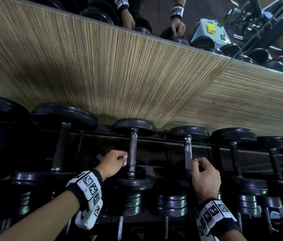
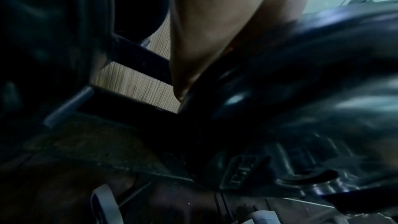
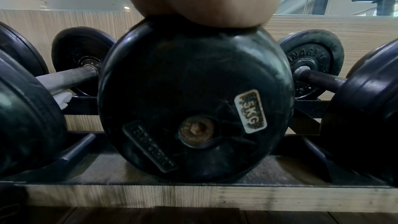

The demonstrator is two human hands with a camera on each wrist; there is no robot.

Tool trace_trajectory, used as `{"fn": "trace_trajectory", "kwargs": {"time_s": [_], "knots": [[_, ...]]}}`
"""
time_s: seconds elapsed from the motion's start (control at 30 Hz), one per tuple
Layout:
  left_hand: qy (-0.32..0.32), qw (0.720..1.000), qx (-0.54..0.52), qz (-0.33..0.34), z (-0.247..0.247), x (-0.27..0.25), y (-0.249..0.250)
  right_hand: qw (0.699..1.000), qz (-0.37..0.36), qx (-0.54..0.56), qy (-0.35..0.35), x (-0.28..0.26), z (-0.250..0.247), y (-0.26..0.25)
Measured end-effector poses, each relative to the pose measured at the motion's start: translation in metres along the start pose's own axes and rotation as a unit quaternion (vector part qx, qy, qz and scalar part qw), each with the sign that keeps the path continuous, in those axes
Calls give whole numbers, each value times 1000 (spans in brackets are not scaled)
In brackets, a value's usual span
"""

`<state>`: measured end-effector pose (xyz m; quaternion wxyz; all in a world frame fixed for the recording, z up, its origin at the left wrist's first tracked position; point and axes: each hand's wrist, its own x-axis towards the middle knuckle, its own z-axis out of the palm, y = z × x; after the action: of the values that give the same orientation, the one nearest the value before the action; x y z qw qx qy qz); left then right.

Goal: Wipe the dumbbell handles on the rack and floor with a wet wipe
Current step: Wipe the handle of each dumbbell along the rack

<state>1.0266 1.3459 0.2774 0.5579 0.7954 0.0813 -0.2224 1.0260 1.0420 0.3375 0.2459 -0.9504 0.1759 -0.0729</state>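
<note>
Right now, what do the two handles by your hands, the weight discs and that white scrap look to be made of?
Left handle: bare metal, dull grey, speckled, probably knurled steel.
Right handle: similar grey metal with shinier patches.
Weight discs: black with a soft sheen and scuffs, likely rubber-coated; the 5KG label is worn.
White scrap: thin and crumpled in the left hand, seemingly the wet wipe.

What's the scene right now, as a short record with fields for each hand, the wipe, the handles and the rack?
left hand: holds a white wet wipe against the left side of a steel dumbbell handle
right hand: fingers curled round the next steel handle to the right; a bit of white shows at them
rack: dark metal, one row of black-plated dumbbells across it
5KG plate: near end of the dumbbell under the right hand
wall: striped wood panel behind the rack
</note>
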Motion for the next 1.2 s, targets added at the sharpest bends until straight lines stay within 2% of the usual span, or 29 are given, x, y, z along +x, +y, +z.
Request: {"fn": "trace_trajectory", "kwargs": {"time_s": [0.27,0.57,0.63,0.7,0.77,0.83,0.97,1.13,1.2], "knots": [[-45,998,38,-7,-5,-4,-10,1000,-3,9,6,1,2,3],[-79,995,15,-55,-4,-3,-13,1000,2,8,0,-1,-2,-1],[-56,996,-30,-67,-6,0,-3,1000,-4,11,2,-1,-3,-1],[7,990,-123,-72,-8,10,16,1000,-7,13,8,-1,-2,0],[65,985,-148,-60,-11,27,30,1000,-4,10,13,-1,-1,0],[81,989,-119,-35,-13,40,32,1000,-1,6,15,-1,-1,-1],[27,999,-33,-4,-14,42,19,1000,4,9,16,-2,-1,-2],[-49,993,101,-34,-5,12,2,1000,-3,6,24,-2,-1,-4],[-54,989,137,-26,0,-1,-1,1000,0,9,22,-1,-1,-2]]}}
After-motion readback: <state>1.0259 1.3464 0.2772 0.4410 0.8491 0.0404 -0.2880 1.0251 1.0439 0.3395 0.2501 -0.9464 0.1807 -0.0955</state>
